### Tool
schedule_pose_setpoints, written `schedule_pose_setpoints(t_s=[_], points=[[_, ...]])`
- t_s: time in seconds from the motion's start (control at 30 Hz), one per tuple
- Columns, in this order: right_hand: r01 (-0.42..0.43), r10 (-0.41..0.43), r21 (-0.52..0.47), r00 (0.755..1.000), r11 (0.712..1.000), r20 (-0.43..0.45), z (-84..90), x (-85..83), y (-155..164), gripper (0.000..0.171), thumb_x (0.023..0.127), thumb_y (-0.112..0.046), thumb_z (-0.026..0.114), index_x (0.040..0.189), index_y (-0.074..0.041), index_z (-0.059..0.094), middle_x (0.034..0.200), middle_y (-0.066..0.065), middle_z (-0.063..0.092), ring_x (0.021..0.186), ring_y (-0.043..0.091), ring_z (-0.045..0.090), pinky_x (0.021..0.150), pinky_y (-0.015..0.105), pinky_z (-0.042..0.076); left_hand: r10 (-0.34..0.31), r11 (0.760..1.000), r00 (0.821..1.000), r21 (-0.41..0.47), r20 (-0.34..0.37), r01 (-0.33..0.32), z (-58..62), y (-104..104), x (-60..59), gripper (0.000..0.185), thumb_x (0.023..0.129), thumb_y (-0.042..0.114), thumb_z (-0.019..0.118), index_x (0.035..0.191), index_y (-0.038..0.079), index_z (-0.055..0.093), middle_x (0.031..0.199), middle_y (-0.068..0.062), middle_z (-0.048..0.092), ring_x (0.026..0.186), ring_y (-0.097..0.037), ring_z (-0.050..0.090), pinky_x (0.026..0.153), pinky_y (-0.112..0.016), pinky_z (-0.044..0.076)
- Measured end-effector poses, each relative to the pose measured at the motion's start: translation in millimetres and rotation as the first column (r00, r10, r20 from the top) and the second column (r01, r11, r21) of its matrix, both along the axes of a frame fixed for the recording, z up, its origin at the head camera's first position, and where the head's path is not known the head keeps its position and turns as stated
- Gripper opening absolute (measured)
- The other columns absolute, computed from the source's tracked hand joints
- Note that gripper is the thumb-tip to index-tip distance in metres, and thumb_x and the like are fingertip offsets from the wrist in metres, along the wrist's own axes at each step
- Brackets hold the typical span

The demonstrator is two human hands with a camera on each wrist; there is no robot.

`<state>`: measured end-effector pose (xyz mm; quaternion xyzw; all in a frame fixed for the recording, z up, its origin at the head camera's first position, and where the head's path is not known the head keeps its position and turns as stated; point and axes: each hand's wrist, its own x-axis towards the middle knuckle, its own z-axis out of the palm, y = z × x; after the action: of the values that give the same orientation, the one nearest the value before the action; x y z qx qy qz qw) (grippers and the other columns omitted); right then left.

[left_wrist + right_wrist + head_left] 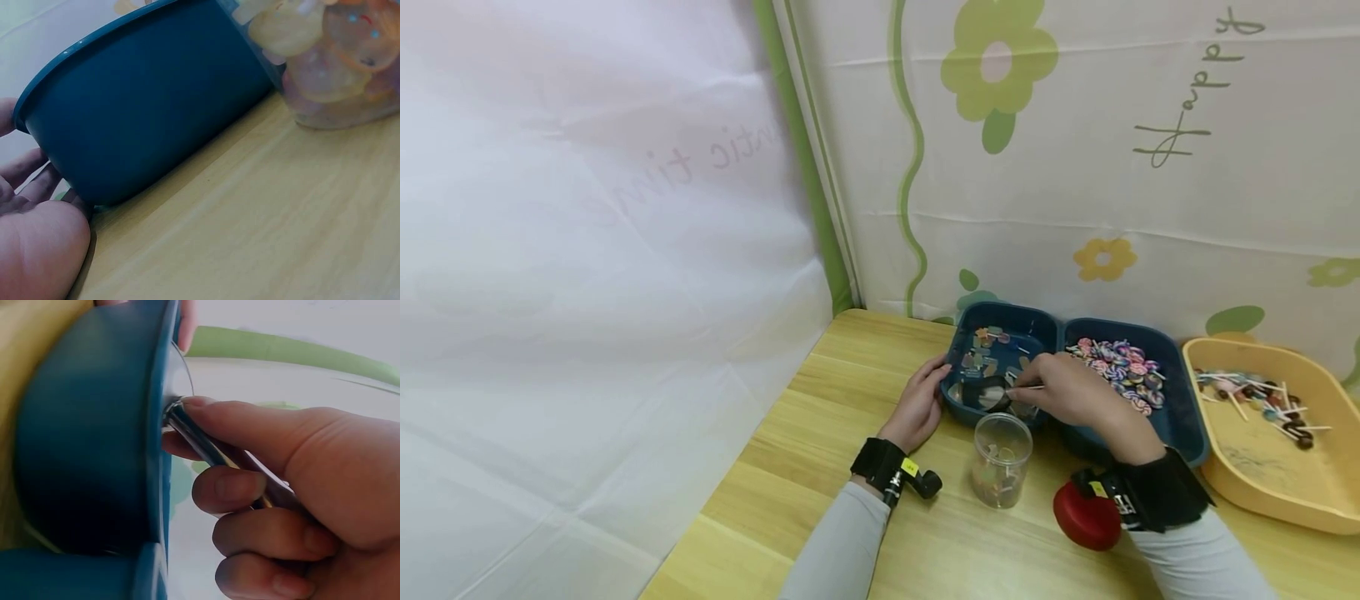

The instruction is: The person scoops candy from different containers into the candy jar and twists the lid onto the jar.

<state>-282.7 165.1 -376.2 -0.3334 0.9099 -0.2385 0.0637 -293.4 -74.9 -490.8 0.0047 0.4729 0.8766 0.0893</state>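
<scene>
Fingers (250,487) of right hand (1067,392) pinching slim metal tweezers (206,444), seemingly, left hand (917,408) flat against dark blue tray (156,100)

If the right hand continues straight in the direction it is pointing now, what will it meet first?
The right hand points left over the blue tray, holding a thin metal tool. Going straight on, it would probably first meet the small pieces in the tray's left compartment, then the left hand at the rim; depth is unclear.

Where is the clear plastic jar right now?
In the head view the clear jar stands upright on the wooden table, just in front of the blue tray, between the left hand and the red lid.
</scene>
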Motion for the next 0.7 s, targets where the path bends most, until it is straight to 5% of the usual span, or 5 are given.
schedule_pose_setpoints(t_s=[0.43,0.7], points=[[0.053,-0.054,0.041,0.998,0.998,0.026,-10.6,-7.9,1.1,0.02,0.101,-0.019,0.065,0.105,-0.007,0.081,0.089,0.002,0.074,0.068,0.008,0.06,0.062,0.032,0.049,0.013,1.0,1.0,0.001,0.001,-0.013,0.7,0.6,1.9,0.041,0.11,0.014,0.048,0.15,0.007,0.048,0.158,-0.016,0.036,0.137,-0.026,0.041,0.101,-0.032,0.041],[-0.026,0.026,-0.011,0.997,1.0,0.07,-14.4,-13.2,7.8,0.019,0.101,-0.021,0.065,0.101,-0.01,0.081,0.087,-0.001,0.074,0.072,0.013,0.064,0.065,0.031,0.051,-0.001,1.0,1.0,0.0,0.012,0.001,1.2,-0.1,2.3,0.042,0.11,0.016,0.048,0.151,0.009,0.046,0.155,-0.014,0.039,0.118,-0.02,0.048,0.087,-0.027,0.048]])
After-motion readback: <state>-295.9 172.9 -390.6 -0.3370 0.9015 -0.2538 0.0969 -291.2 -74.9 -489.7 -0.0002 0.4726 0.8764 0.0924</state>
